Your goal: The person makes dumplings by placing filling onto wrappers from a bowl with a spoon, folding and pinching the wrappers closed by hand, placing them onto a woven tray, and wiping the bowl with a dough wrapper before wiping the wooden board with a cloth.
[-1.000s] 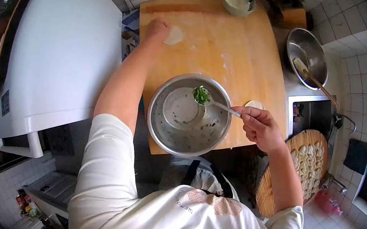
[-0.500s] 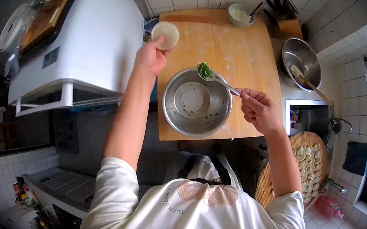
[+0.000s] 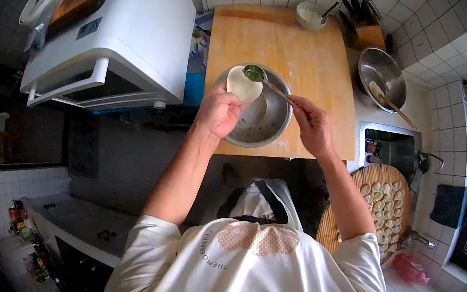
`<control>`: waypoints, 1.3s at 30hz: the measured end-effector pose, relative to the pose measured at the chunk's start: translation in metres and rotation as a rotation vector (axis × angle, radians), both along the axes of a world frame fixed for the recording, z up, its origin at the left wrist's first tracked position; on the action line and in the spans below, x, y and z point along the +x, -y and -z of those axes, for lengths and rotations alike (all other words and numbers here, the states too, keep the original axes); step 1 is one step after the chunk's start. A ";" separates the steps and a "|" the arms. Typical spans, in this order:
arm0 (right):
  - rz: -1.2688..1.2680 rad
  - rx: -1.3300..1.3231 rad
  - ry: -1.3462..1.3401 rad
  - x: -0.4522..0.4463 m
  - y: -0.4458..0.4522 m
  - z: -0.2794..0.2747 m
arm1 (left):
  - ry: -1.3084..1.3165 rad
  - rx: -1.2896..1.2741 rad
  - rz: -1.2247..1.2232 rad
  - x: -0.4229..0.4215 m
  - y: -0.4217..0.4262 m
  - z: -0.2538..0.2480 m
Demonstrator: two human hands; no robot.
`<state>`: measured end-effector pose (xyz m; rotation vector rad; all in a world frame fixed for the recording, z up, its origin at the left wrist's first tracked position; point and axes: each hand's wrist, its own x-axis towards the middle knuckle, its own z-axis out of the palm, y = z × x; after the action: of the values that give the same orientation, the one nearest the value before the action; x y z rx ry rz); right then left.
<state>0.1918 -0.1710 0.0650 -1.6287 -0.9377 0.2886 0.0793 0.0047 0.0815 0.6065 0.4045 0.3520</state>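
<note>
A round, pale dumpling wrapper [image 3: 243, 85] lies across the fingers of my left hand [image 3: 218, 112], held at its near edge by the thumb. My right hand [image 3: 312, 125] grips the handle of a spoon [image 3: 276, 90]. Chopped green filling [image 3: 253, 73] fills the bowl of the spoon, which is at the wrapper's upper right edge; whether they touch I cannot tell. Beneath both hands stands a steel mixing bowl [image 3: 279, 127] with green bits on its inner wall. Wrapper and spoon hide part of its inside.
The bowl stands on a wooden board [image 3: 320, 62]. At the back are a small bowl of white paste [image 3: 311, 16] and a knife block [image 3: 368, 36]. To the right are another steel bowl [image 3: 399, 80], a sink [image 3: 394, 150] and a round tray [image 3: 336, 223] of dumplings [image 3: 383, 206].
My left hand has brought the wrapper from the board's left side to above the steel bowl. The loaded spoon has moved slightly left and up, meeting the wrapper's edge in view.
</note>
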 end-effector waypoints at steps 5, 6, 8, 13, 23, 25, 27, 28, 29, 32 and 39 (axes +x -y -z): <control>0.060 -0.173 0.528 -0.019 0.008 -0.010 | 0.064 -0.001 -0.001 -0.005 0.008 -0.006; 0.058 -0.264 0.628 -0.021 0.010 -0.011 | 0.068 -0.021 0.004 -0.006 0.008 -0.009; 0.062 -0.173 0.669 -0.021 0.008 -0.001 | 0.071 -0.045 0.005 -0.009 0.008 -0.012; 0.075 -0.116 0.726 -0.020 0.012 0.004 | 0.074 -0.124 -0.056 -0.015 0.011 -0.014; 0.035 0.030 0.834 -0.006 0.013 0.004 | 0.082 -0.191 -0.043 -0.022 0.006 -0.017; 0.011 0.055 0.759 -0.006 0.012 0.003 | 0.077 -0.210 0.014 -0.023 0.001 -0.016; 0.010 0.069 0.640 -0.009 0.009 0.004 | 0.081 -0.214 0.022 -0.023 0.000 -0.020; 0.013 0.082 0.521 -0.010 0.007 0.005 | 0.083 -0.216 0.034 -0.024 -0.001 -0.022; 0.010 0.083 0.521 -0.010 0.006 0.005 | 0.083 -0.216 0.031 -0.024 -0.002 -0.023; 0.009 0.115 0.482 -0.009 0.005 0.006 | 0.092 -0.197 0.049 -0.024 -0.003 -0.022; -0.029 0.083 0.702 0.006 0.007 0.005 | 0.117 -0.179 0.036 -0.028 -0.011 -0.021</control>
<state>0.1982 -0.1780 0.0599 -1.6614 -1.4720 -0.3285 0.0511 0.0160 0.1023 0.4156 0.3083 0.3115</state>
